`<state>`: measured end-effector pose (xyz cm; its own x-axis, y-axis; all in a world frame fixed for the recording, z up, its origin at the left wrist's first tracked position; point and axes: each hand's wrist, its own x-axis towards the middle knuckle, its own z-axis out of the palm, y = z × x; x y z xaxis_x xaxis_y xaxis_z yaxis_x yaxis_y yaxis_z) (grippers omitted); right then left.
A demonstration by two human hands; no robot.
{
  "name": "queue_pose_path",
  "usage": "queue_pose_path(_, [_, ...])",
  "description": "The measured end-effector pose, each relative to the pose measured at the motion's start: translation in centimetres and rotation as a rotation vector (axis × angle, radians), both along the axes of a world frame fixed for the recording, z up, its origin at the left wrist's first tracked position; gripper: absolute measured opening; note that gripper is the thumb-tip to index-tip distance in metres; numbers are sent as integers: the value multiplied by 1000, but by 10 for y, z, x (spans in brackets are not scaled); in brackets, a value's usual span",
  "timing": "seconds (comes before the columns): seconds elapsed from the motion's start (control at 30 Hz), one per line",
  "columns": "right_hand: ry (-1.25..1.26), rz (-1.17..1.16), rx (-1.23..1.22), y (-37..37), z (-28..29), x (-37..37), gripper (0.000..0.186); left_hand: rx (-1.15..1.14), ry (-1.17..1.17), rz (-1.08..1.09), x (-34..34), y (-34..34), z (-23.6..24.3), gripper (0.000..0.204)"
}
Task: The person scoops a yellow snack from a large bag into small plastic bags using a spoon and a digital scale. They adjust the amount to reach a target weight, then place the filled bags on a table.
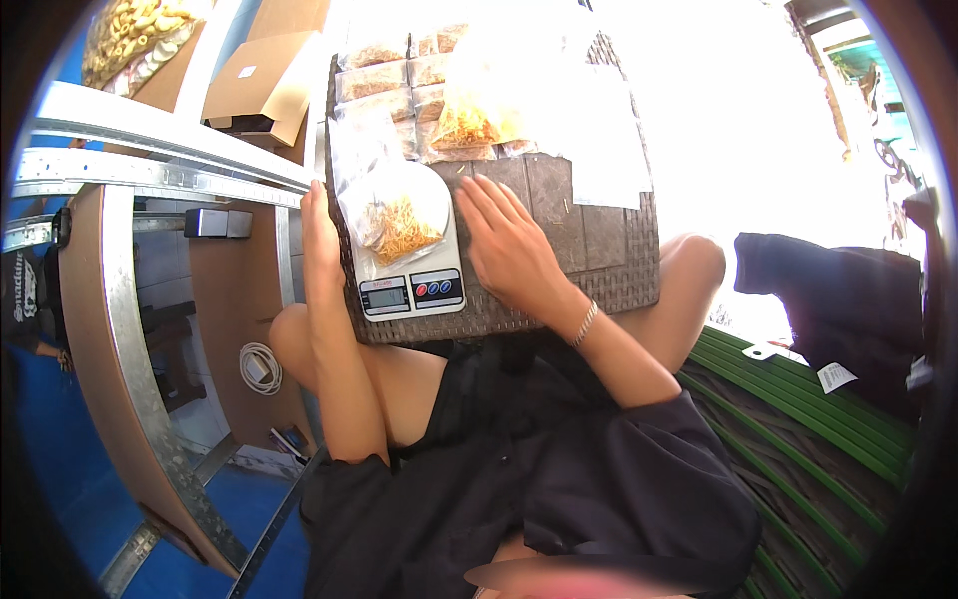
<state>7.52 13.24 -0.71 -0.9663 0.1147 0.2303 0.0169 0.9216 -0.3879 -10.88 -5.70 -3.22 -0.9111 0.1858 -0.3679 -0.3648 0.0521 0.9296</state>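
A white digital kitchen scale (451,258) lies at the near left of a dark woven table (619,285). On its round platform rests a clear plastic bag (401,228) with thin yellow-orange fried strands in it. My left hand (318,243) is held edge-on along the table's left side, fingers stretched out and holding nothing. To the right of the scale my right hand (507,243) lies flat with its fingers extended, nothing in its grasp. Beyond the scale, several filled clear bags (374,80) stand in rows. A larger heap of the same strands (466,127) sits among them, partly washed out by glare.
A metal shelf frame (160,170) with cardboard panels runs along the left. On it are an open cardboard box (261,82) and a bag of ring-shaped snacks (135,45). A green slatted bench (798,399) with a dark garment (838,299) is at the right.
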Motion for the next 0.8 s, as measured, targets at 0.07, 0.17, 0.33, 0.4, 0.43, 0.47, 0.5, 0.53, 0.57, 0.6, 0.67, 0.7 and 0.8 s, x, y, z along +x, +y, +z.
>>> queue_pose_path(0.07, [78, 87, -14, 5, -5, -20, 49, 13, -22, -14, 1, 1, 3, 57])
queue_pose_path(0.17, [94, 98, 81, 11, -6, -26, 48, 4, 24, -46, 3, 1, 5, 57])
queue_pose_path(0.33, [-107, -74, 21, 14, 10, 15, 50, -12, 49, -46, 1, 2, 2, 56])
queue_pose_path(0.4, [-137, -176, -22, 21, 13, 25, 50, -45, 63, -43, 1, 2, 1, 56])
queue_pose_path(0.43, [-108, -225, -41, 26, 13, 27, 50, -61, 71, -44, 1, 2, 0, 57])
queue_pose_path(0.47, [-50, -260, -55, 31, 11, 28, 50, -73, 83, -45, 2, 2, 0, 57])
queue_pose_path(0.5, [-46, -281, -66, 37, 8, 26, 52, -65, 60, -35, 2, 2, 0, 57])
queue_pose_path(0.53, [-7, -287, -71, 43, 4, 20, 53, -51, 46, -25, 2, 3, 1, 56])
queue_pose_path(0.57, [25, -302, -87, 47, -1, 14, 55, -38, 34, -19, 3, 4, 2, 56])
queue_pose_path(0.6, [35, -280, -81, 49, -4, 10, 55, -30, 45, -25, 3, 4, 3, 56])
queue_pose_path(0.67, [48, -260, -87, 51, -9, 4, 56, -18, 57, -28, 4, 5, 5, 55])
queue_pose_path(0.7, [57, -219, -80, 50, -10, 5, 54, -25, 71, -35, 5, 5, 6, 54])
queue_pose_path(0.8, [36, -133, -55, 40, -3, 17, 52, -58, 54, -24, 7, 6, 8, 52])
